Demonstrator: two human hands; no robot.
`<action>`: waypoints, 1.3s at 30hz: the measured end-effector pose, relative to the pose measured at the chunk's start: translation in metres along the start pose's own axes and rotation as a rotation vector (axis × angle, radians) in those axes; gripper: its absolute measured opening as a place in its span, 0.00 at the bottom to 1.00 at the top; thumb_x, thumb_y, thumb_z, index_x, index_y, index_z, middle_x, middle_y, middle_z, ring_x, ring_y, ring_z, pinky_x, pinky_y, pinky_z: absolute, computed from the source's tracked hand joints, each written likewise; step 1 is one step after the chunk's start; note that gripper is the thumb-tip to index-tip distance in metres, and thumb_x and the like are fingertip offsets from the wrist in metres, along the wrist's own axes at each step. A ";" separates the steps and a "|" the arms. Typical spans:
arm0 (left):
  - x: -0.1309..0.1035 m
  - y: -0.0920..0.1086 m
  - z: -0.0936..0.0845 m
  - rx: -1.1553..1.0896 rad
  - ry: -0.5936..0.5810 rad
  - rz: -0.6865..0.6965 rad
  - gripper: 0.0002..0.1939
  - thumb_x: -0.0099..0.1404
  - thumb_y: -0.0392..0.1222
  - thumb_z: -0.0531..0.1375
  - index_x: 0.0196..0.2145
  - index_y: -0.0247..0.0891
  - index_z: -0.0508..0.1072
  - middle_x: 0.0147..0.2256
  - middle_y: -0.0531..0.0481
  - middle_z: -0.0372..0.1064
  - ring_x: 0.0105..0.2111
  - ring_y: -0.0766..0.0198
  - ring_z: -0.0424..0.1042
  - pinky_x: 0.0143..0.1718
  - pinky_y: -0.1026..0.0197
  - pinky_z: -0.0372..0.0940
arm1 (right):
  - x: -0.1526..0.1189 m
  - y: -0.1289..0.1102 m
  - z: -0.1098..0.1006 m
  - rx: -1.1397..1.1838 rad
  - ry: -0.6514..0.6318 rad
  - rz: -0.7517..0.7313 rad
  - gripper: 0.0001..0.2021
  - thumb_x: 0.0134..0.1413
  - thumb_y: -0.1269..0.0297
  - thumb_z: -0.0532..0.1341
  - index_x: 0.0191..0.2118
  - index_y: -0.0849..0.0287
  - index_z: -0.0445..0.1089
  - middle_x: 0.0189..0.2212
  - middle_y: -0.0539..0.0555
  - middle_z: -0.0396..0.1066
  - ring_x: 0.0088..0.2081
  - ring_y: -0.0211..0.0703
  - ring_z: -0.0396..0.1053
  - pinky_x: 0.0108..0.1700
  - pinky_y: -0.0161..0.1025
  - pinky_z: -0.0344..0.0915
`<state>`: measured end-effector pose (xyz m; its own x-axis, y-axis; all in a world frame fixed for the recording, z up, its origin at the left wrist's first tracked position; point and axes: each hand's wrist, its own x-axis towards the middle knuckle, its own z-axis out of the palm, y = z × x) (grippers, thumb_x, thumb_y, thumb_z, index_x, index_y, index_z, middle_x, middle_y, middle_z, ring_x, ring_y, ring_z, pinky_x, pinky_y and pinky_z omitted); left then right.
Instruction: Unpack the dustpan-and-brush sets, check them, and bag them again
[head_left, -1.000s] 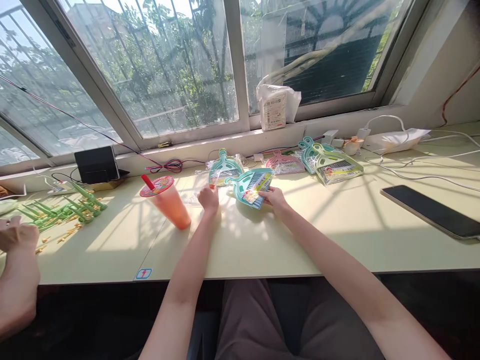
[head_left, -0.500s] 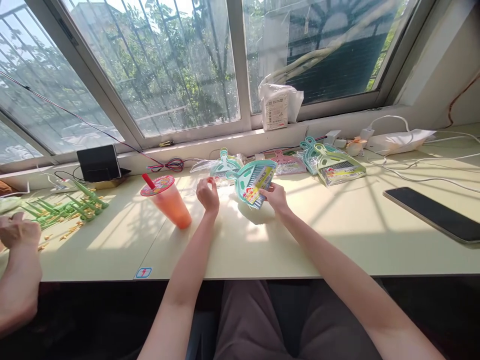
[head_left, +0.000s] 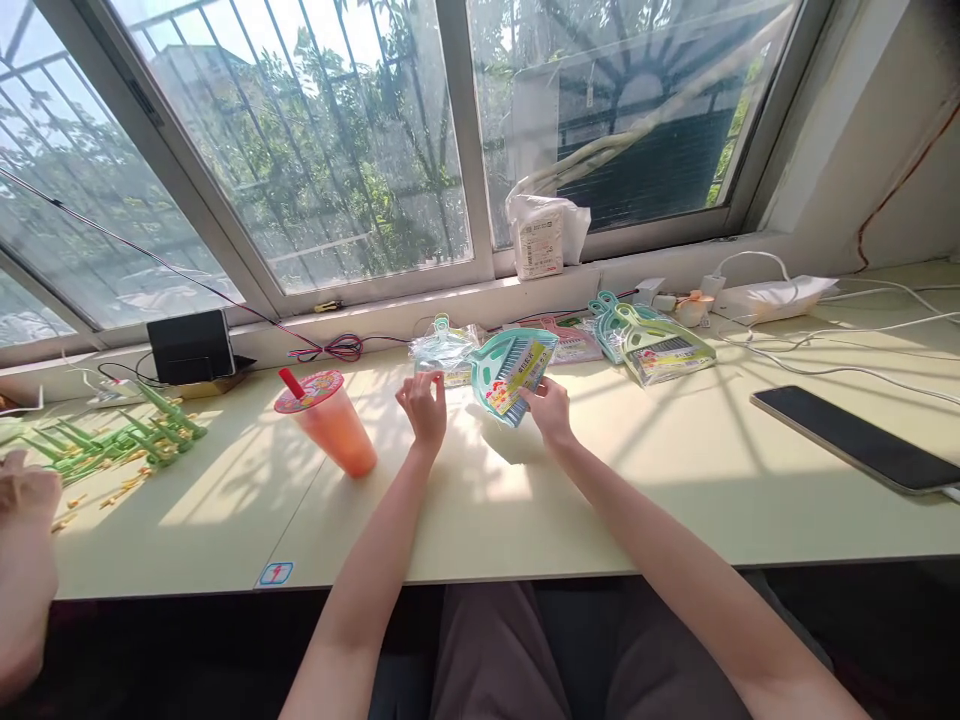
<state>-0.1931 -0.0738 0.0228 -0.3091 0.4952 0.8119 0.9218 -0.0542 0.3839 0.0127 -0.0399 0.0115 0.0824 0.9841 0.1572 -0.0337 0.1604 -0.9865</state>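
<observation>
My right hand (head_left: 549,408) grips a small dustpan and brush set (head_left: 514,370) by its lower right side. The set is mint green with blue-grey bristles and a yellow printed label, tilted above the table. My left hand (head_left: 424,408) is closed in a pinch just left of it; what its fingers hold is too small to make out. Crinkled clear plastic (head_left: 444,348) lies right behind the left fingertips, over another green dustpan set. Further back are a pink dustpan set (head_left: 574,342) and a yellow-green wrapped one (head_left: 666,345) beside a teal one.
An orange drink cup (head_left: 334,430) with a red straw stands left of my left arm. A phone (head_left: 855,435) lies at the right, near white cables. Green plastic pieces (head_left: 142,425) and another person's hand (head_left: 26,490) are at far left. A wrapped pack (head_left: 541,240) sits on the sill.
The view has shifted slightly. The clear plastic behind my left hand has moved right and bunched up over the rear green set. My right hand still keeps hold of its dustpan set.
</observation>
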 end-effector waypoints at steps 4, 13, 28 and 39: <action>0.001 -0.003 0.000 -0.001 0.020 -0.001 0.12 0.72 0.40 0.53 0.43 0.41 0.77 0.40 0.43 0.76 0.44 0.52 0.69 0.51 0.50 0.54 | -0.001 -0.009 -0.002 0.161 -0.154 0.114 0.12 0.42 0.66 0.68 0.38 0.59 0.75 0.37 0.57 0.80 0.37 0.47 0.77 0.37 0.42 0.75; -0.012 0.021 0.002 -0.256 -0.179 0.041 0.11 0.72 0.43 0.55 0.45 0.44 0.76 0.40 0.44 0.74 0.45 0.53 0.72 0.57 0.50 0.55 | -0.008 -0.004 0.009 0.360 -0.268 0.191 0.16 0.35 0.65 0.74 0.35 0.60 0.74 0.32 0.55 0.80 0.33 0.45 0.77 0.37 0.42 0.76; 0.005 0.020 0.008 -1.352 -0.475 -0.840 0.28 0.68 0.59 0.58 0.58 0.40 0.69 0.52 0.42 0.75 0.55 0.52 0.72 0.53 0.51 0.69 | -0.015 -0.003 0.015 0.494 -0.208 0.163 0.17 0.38 0.64 0.75 0.36 0.59 0.72 0.37 0.57 0.80 0.39 0.48 0.78 0.45 0.48 0.77; -0.005 0.048 0.002 -1.519 -0.602 -0.675 0.31 0.65 0.62 0.60 0.58 0.42 0.70 0.57 0.43 0.71 0.60 0.50 0.68 0.59 0.49 0.65 | -0.006 -0.005 0.008 0.559 -0.108 0.169 0.14 0.43 0.68 0.73 0.36 0.59 0.70 0.38 0.56 0.80 0.44 0.48 0.78 0.50 0.47 0.77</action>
<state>-0.1471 -0.0772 0.0358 -0.0649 0.9713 0.2289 -0.4374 -0.2339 0.8683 0.0044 -0.0461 0.0155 -0.0702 0.9970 0.0332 -0.5596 -0.0118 -0.8287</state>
